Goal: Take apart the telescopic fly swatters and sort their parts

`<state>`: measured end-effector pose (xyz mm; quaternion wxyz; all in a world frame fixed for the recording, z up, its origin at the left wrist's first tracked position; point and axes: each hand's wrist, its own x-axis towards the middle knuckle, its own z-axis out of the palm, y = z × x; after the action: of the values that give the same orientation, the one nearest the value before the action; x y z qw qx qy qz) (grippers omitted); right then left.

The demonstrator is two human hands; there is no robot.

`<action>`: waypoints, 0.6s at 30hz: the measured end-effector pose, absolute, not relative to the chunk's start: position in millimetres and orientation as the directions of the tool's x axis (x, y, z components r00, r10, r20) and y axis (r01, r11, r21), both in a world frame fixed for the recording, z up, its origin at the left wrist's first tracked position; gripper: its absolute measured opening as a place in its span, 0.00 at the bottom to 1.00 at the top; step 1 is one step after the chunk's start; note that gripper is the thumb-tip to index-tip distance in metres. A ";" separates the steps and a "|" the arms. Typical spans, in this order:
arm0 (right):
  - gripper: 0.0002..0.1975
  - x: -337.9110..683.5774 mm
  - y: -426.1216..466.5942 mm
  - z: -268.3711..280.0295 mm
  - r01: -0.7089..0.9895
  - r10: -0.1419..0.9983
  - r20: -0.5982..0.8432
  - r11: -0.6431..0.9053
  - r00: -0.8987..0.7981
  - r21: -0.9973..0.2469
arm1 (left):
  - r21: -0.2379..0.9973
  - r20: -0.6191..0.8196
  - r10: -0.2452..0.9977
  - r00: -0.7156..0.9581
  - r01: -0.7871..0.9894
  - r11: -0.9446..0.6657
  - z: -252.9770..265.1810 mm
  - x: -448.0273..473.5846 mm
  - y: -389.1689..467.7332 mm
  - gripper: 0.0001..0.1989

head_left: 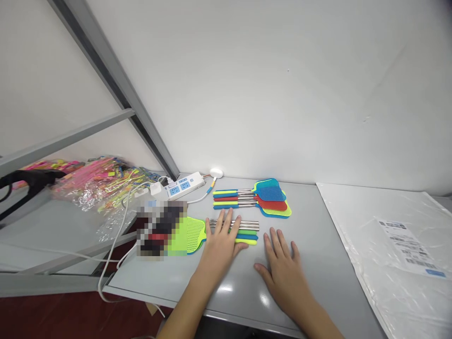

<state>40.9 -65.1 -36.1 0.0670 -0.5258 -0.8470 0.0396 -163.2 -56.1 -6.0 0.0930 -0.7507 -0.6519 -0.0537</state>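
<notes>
My left hand [219, 242] lies with fingers spread over a row of metal rods [250, 225] and fly swatter handles [247, 238] in green, blue and yellow. A yellow-green fly swatter head [195, 234] sticks out to the left of that hand, with a blue edge under it. Flat on the table, my right hand [282, 263] has its fingers apart and holds nothing. Farther back lies a stack of fly swatters [271, 197] with blue, red and yellow-green heads to the right and handles to the left. My left palm hides part of the nearer row.
A white power strip [184, 186] with plugs and cables sits at the back left, near a blurred-out object [158, 230]. Bagged colourful goods [102, 179] lie beyond the metal frame [137, 113]. A white labelled package [395, 245] covers the table's right side.
</notes>
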 end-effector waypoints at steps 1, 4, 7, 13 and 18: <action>0.36 36.8 -65.8 -36.0 0.885 0.896 0.068 0.444 -0.439 -0.141 | -0.070 0.199 0.969 0.148 0.988 -0.137 -6.9 -163.2 -56.1 0.34; 0.36 23.7 -67.2 -34.6 0.888 0.902 0.050 0.432 -0.430 -0.157 | -0.064 0.179 0.972 0.154 0.987 -0.144 -10.0 -163.2 -56.7 0.32; 0.37 14.7 -67.8 -33.5 0.893 0.908 0.036 0.418 -0.418 -0.167 | -0.048 0.156 0.975 0.161 0.987 -0.155 -12.2 -163.9 -57.6 0.31; 0.38 14.0 -69.0 -35.8 0.891 0.905 0.047 0.424 -0.423 -0.163 | -0.031 0.140 0.975 0.173 0.985 -0.170 -11.3 -165.3 -56.5 0.30; 0.36 16.0 -69.1 -36.7 0.888 0.900 0.060 0.435 -0.431 -0.151 | -0.018 0.134 0.975 0.178 0.984 -0.178 -9.5 -166.2 -57.7 0.30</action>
<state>16.0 -69.1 -36.7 0.0658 -0.5292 -0.8446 0.0483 -166.2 -57.7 -9.5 0.0502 -0.7659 -0.6393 -0.0458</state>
